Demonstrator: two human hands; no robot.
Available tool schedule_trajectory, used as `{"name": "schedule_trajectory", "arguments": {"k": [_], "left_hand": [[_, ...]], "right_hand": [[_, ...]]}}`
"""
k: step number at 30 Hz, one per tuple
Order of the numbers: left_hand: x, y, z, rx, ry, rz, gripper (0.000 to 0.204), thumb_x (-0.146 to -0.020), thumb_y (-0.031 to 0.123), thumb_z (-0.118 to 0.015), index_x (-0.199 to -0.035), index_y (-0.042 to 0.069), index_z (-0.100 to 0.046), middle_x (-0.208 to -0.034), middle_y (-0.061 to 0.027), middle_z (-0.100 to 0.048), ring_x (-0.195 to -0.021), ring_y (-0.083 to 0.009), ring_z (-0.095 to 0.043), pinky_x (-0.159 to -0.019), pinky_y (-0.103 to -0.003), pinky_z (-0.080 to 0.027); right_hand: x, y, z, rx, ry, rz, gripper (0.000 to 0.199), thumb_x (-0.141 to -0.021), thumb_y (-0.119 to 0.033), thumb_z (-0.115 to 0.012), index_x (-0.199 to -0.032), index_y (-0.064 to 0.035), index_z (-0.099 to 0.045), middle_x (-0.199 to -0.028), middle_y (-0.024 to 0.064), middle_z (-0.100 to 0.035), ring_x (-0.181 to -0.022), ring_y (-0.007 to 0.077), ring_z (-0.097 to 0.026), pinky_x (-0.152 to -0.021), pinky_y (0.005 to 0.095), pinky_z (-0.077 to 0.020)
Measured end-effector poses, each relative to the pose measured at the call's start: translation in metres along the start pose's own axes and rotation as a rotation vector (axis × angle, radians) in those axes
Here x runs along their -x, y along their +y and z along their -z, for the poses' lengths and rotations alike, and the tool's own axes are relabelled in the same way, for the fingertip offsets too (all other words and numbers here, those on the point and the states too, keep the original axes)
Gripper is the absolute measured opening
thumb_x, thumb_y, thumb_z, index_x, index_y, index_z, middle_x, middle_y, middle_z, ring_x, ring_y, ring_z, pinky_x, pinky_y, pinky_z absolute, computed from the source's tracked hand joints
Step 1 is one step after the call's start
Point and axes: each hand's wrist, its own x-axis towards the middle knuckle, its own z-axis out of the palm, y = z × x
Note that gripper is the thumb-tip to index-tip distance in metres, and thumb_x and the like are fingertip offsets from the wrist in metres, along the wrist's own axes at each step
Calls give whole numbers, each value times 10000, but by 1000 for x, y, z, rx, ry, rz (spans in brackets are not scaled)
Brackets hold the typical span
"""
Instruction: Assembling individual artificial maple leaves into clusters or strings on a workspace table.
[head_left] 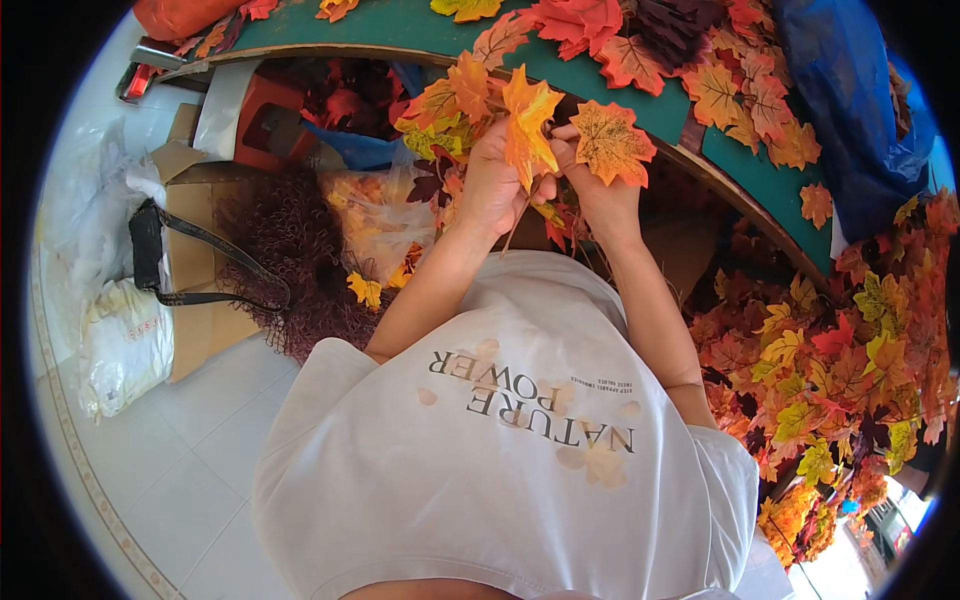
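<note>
Both hands are raised at the near edge of the green table (330, 35). My left hand (487, 185) is closed around a spray of artificial maple leaves (468, 88) in yellow, orange and dark red, whose thin stems hang below the fist. Close beside it, my right hand (603, 205) is closed, with thumb and finger pinching at the base of a single orange maple leaf (613, 143). An upright yellow-orange leaf (530, 125) stands in front of the left fingers and partly hides them. The exact spot where the fingertips meet the stems is hard to make out.
Loose red and orange leaves (715, 90) lie on the table, beside a blue plastic bag (850, 110). A big heap of leaves (800, 370) fills the right. To the left are dark curly twigs (290, 250), a cardboard box (205, 330), a black strap (215, 237) and white bags (125, 345).
</note>
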Motion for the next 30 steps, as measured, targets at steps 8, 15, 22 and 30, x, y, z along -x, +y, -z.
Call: {"name": "schedule_trajectory", "arguments": {"k": [8, 15, 22, 30], "left_hand": [[-4, 15, 8, 109, 169, -259, 175, -876, 99, -615, -997, 68, -491, -882, -114, -652, -804, -238, -666, -735, -306, -555], [-2, -3, -5, 216, 275, -273, 180, -874, 109, -629, -990, 71, -497, -918, -76, -619, -855, -178, -613, -777, -291, -522], [-1, -54, 13, 121, 401, -181, 178, -863, 51, -625, -1024, 50, -548, -941, -70, -608, -938, -175, -607, -878, -287, -506], [-10, -86, 65, 527, 700, 232, 108, -922, 135, -554, -1012, 76, -559, -826, -8, -582, -692, -95, -568, -669, -224, -537]], "right_hand": [[30, -2, -14, -207, -291, -244, 351, -959, -160, -499, -1261, 15, -470, -1048, 91, -622, -876, 144, -618, -808, 268, -493], [17, -10, 0, 977, -17, 728, 298, -743, -52, -615, -1038, -22, -644, -663, 19, -570, -573, 182, -509, -508, 295, -411], [17, 10, 28, 1344, -55, 774, 321, -734, -188, -582, -1020, -51, -637, -668, 13, -498, -607, 184, -468, -514, 292, -402], [-7, -35, 105, 1005, 180, 735, 183, -769, -12, -612, -948, -47, -627, -912, 102, -639, -841, 292, -602, -749, 375, -493]]}}
